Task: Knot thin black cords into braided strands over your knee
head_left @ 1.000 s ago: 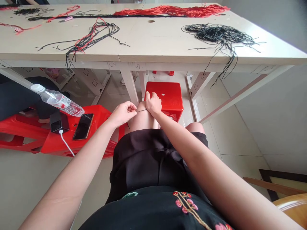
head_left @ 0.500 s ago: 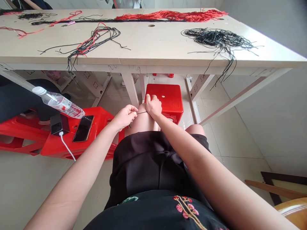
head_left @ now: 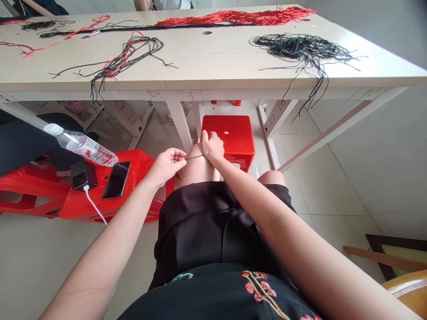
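Observation:
A thin black cord (head_left: 194, 157) is stretched tight across my left knee between both hands. My left hand (head_left: 166, 165) pinches one end of it, fingers closed, just left of the knee. My right hand (head_left: 212, 147) is closed on the other end and rests on top of the knee, in front of a red stool (head_left: 233, 135). Both hands sit below the front edge of a pale table (head_left: 200, 62).
On the table lie a pile of black cords (head_left: 302, 46), a long red bundle (head_left: 240, 17) and mixed red and black strands (head_left: 128, 51). A red stool on the left (head_left: 140, 162) carries a water bottle (head_left: 82, 145), a phone (head_left: 116, 179) and a charger (head_left: 80, 174). A wooden chair (head_left: 405, 282) is at lower right.
My left hand has drawn slightly left and down, so a longer stretch of cord shows between the hands. My right hand stays on the knee.

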`<state>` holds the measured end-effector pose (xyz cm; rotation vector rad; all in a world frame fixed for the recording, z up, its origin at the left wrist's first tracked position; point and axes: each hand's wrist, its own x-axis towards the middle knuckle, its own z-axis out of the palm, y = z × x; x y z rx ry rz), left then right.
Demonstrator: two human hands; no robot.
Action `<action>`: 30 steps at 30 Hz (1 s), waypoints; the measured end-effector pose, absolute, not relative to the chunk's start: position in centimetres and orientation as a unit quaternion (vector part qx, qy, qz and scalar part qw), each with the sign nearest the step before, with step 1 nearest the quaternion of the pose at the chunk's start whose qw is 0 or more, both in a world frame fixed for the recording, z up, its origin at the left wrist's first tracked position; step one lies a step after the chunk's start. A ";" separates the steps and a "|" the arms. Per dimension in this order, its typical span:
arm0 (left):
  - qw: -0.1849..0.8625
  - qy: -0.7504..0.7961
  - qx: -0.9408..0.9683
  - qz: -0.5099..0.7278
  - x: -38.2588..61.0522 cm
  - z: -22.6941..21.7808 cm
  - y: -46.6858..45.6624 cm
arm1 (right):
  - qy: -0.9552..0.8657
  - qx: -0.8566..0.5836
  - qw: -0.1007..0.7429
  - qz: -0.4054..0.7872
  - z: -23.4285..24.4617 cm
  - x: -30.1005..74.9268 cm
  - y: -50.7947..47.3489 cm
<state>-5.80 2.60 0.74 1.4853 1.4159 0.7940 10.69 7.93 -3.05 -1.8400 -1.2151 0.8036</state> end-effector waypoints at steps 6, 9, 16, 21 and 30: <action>0.453 0.579 0.601 0.315 -5.7 0.6 2.7 | -0.479 -0.722 0.384 0.319 -3.0 10.8 7.8; 0.457 0.584 0.593 0.313 -5.8 0.5 2.6 | -0.479 -0.720 0.389 0.318 -3.1 10.7 7.8; 0.515 0.590 0.536 0.315 -5.4 1.6 1.7 | -0.478 -0.721 0.393 0.314 -3.0 10.7 7.8; 0.488 0.595 0.558 0.310 -5.5 2.3 1.1 | -0.482 -0.720 0.389 0.314 -3.1 10.8 7.9; 0.475 0.606 0.541 0.338 -6.5 1.6 1.4 | -0.485 -0.718 0.388 0.315 -3.3 10.7 7.9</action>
